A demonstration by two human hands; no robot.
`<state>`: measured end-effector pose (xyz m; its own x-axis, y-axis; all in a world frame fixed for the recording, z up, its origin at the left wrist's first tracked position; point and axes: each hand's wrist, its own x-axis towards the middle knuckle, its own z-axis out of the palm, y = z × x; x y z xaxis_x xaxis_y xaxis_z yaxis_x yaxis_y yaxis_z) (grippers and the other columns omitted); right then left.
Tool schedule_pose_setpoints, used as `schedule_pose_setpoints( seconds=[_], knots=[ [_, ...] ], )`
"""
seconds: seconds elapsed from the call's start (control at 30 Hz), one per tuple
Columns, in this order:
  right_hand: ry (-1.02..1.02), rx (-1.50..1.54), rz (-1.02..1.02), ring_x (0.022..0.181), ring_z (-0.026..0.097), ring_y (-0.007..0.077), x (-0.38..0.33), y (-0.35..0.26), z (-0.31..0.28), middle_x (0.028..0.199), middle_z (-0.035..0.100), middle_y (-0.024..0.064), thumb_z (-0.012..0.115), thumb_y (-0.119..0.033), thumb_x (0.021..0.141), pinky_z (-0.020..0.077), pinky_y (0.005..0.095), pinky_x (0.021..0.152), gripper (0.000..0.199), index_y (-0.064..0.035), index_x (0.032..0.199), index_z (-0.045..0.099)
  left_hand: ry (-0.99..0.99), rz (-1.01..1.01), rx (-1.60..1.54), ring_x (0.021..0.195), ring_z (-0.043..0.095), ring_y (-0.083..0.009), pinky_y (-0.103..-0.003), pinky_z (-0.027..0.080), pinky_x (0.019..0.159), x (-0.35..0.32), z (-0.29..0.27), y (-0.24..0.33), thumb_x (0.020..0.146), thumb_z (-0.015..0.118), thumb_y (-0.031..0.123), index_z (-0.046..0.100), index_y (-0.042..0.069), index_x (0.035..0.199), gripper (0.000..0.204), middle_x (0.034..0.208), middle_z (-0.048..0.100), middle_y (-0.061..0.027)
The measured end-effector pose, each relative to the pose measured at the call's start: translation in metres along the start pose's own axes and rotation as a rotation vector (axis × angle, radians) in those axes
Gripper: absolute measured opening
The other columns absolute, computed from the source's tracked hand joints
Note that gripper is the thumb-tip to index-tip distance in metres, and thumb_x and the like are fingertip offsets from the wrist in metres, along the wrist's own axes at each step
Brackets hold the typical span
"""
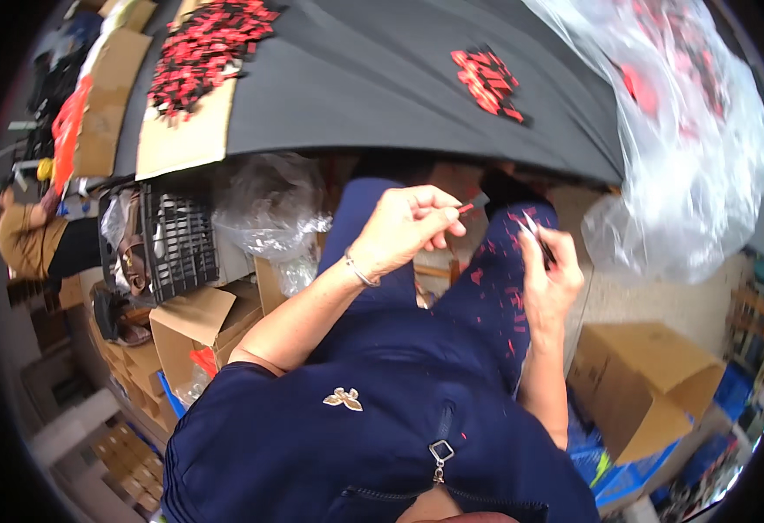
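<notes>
My left hand (pixel 412 228) pinches a small black-and-red piece (pixel 473 206) between thumb and fingers, above my lap. To its right, my right hand (pixel 552 283) is closed round a small tool with pale pointed tips (pixel 530 227) and a dark part; it looks like tweezers or snips, but I cannot tell which. The tips are apart from the piece. Many red scraps (pixel 514 301) lie scattered on my dark blue trouser leg under the right hand. On the black-covered table (pixel 356 78) ahead sits a small pile of red-and-black pieces (pixel 489 83).
A larger heap of similar pieces (pixel 203 57) lies on a cardboard sheet (pixel 182 144) at the far left. Clear plastic bags (pixel 661 192) hang at the right. A black crate (pixel 182 244) and open cardboard boxes (pixel 648 383) flank me. Another person (pixel 38 235) is at the left.
</notes>
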<state>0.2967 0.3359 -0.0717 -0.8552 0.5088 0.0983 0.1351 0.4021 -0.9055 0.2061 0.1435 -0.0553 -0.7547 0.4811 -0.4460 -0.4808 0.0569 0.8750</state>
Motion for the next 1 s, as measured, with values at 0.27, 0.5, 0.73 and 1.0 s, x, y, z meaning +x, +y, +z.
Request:
schedule_pose_setpoints(
  seconds=[0.27,0.5,0.73,1.0],
  knots=[
    [-0.046,0.153,0.102,0.073,0.055,0.0051,0.002,0.003,0.004,0.081,0.062,0.0018,0.068,-0.002,0.082,0.0459,0.0188,0.067,0.014,0.0009,0.093,0.060,0.718,0.760,0.416,0.062,0.058,-0.0062,-0.021,0.047,0.056,0.036,-0.193,0.108,0.087,0.060,0.017,0.065,0.001,0.099,0.021,0.078,0.068,-0.0035],
    [-0.015,0.196,0.138,0.076,0.058,0.0059,0.006,0.007,0.016,0.085,0.066,0.0042,0.070,-0.003,0.081,0.0479,0.0204,0.069,0.016,0.0002,0.094,0.062,0.893,0.788,0.724,0.097,0.064,-0.0196,-0.029,0.048,0.086,0.078,-0.197,0.137,0.084,0.063,0.014,0.063,0.008,0.114,0.031,0.107,0.066,-0.0091],
    [-0.032,0.207,0.122,0.076,0.060,0.0068,0.011,0.007,0.017,0.086,0.067,0.0058,0.070,-0.002,0.080,0.0492,0.0207,0.071,0.017,0.0005,0.095,0.062,0.283,1.135,1.067,0.091,0.062,-0.0255,-0.034,0.050,0.082,0.141,-0.051,0.089,0.079,0.064,0.008,0.069,0.007,0.097,0.018,0.097,0.067,-0.0096],
    [-0.039,0.216,0.136,0.076,0.058,0.0066,0.012,0.013,0.011,0.087,0.064,0.0042,0.066,0.002,0.083,0.0481,0.0191,0.070,0.014,0.0013,0.095,0.058,0.271,0.819,1.198,0.087,0.061,-0.0258,-0.034,0.048,0.079,0.159,-0.035,0.084,0.080,0.063,0.012,0.069,0.006,0.087,0.011,0.091,0.066,-0.0089]
  ],
)
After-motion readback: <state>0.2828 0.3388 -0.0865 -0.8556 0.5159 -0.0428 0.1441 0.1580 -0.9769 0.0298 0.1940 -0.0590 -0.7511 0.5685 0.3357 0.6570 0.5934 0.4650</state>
